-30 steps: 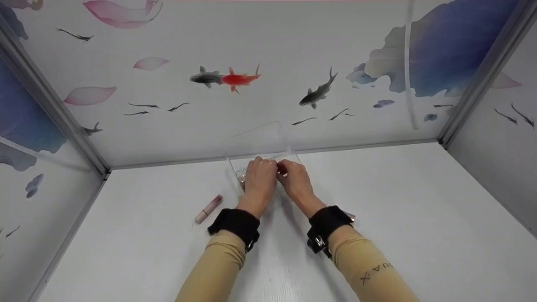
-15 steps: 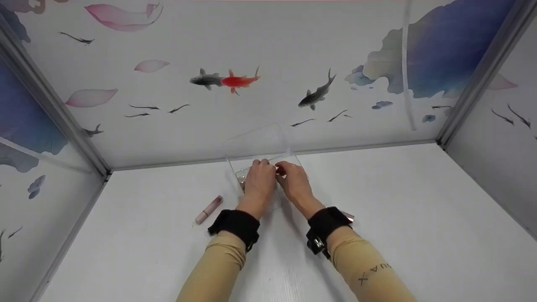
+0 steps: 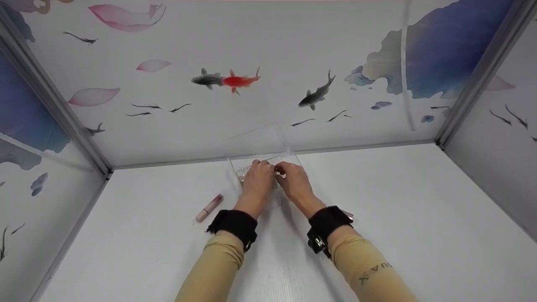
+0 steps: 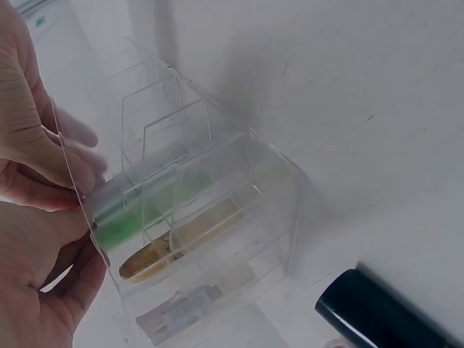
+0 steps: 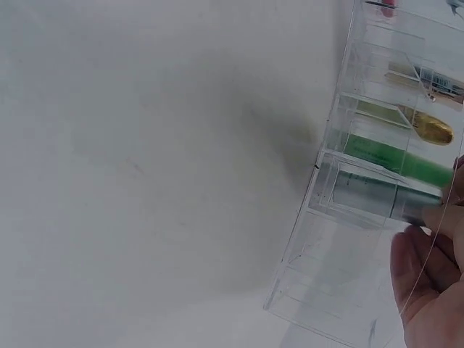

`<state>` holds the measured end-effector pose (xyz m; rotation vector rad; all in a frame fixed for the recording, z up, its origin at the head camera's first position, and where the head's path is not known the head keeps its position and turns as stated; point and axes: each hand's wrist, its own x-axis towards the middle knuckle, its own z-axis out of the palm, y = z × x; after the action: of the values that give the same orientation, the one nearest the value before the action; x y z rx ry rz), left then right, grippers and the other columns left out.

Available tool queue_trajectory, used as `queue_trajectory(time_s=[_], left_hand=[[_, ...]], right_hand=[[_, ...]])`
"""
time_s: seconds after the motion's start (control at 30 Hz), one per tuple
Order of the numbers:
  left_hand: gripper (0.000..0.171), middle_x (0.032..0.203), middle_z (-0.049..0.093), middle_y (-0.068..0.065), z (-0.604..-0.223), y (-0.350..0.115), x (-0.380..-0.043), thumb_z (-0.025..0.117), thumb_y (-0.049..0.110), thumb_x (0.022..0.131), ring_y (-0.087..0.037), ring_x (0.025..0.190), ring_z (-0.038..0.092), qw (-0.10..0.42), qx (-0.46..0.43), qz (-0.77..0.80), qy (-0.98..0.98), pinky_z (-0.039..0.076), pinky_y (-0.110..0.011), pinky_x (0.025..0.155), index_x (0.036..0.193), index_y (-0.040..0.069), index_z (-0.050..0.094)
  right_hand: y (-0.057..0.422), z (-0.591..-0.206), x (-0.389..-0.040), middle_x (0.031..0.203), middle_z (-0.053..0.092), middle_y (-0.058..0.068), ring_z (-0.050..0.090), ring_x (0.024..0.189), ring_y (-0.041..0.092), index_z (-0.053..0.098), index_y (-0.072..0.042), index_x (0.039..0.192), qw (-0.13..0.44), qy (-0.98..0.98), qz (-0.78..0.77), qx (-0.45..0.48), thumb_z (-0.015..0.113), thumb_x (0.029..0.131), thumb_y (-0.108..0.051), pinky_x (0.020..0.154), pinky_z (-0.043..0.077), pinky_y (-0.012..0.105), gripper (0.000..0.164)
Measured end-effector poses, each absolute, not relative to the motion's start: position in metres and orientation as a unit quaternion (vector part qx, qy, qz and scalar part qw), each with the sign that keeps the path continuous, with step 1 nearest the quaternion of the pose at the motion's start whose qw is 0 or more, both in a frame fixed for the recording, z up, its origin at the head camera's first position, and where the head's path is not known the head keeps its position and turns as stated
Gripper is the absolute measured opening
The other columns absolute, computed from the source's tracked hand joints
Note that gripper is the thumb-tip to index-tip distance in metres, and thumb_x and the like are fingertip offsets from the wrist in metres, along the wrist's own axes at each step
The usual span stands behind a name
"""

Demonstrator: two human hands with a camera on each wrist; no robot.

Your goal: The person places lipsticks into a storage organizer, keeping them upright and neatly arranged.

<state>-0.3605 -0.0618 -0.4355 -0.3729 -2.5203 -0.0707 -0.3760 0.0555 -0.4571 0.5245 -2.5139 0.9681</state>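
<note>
A clear plastic organizer box (image 3: 233, 168) stands near the back wall, with a raised clear panel behind. Inside, slots hold a silver-grey tube (image 5: 362, 194), a green tube (image 5: 395, 161), a gold-ended tube (image 4: 181, 235) and a pinkish tube (image 4: 177, 312). With curled fingers, my right hand (image 3: 295, 180) pinches the outer end of the silver-grey tube. Beside it, my left hand (image 3: 259, 180) bends its fingers, their tips right at the end of the green tube; I cannot tell whether they grip it. Both hands hide much of the box in the head view.
A pink tube with a darker rose end (image 3: 209, 208) lies on the white table (image 3: 402, 218), left of my left wrist. Another small shiny item (image 3: 348, 215) is partly hidden behind the right wristband. A dark glossy cylinder (image 4: 380, 312) shows in the left wrist view. Printed walls enclose the table.
Both hands stay at the box with only slight shifts; the left hand has moved down a little. The head view has tilted slightly.
</note>
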Motion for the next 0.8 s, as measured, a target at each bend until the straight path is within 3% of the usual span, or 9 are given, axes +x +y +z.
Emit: queue_trajectory(time_s=[0.43,0.6,0.8], left_hand=[[0.02,0.092,0.077,-0.006,-0.435,-0.07,-0.353,0.066,-0.006,0.086,-0.024,0.088,0.069,0.297,-0.147,-0.08,-0.94,0.06,-0.032,0.078,0.092,0.009,0.078],[0.007,0.095,0.077,-0.005,-0.434,-0.073,-0.342,0.075,0.008,0.087,-0.023,0.089,0.071,0.307,-0.144,-0.091,-0.936,0.06,-0.033,0.078,0.093,0.009,0.078],[0.016,0.1,0.076,-0.005,-0.433,-0.078,-0.326,0.074,0.023,0.09,-0.024,0.092,0.071,0.277,-0.136,-0.086,-0.947,0.059,-0.038,0.079,0.1,0.01,0.075]], right_hand=[[0.068,-0.448,-0.373,0.099,0.074,0.016,0.071,0.094,0.029,0.07,0.001,0.106,0.189,-0.9,0.352,0.176,0.066,0.092,-0.001,0.082,0.06,0.04,0.015],[0.077,-0.443,-0.368,0.097,0.074,0.014,0.071,0.091,0.027,0.07,-0.001,0.104,0.185,-0.904,0.34,0.183,0.065,0.093,-0.003,0.08,0.059,0.039,0.013],[0.092,-0.436,-0.358,0.106,0.073,0.015,0.069,0.098,0.029,0.067,-0.002,0.111,0.163,-0.916,0.299,0.21,0.066,0.095,-0.009,0.087,0.057,0.042,0.018]])
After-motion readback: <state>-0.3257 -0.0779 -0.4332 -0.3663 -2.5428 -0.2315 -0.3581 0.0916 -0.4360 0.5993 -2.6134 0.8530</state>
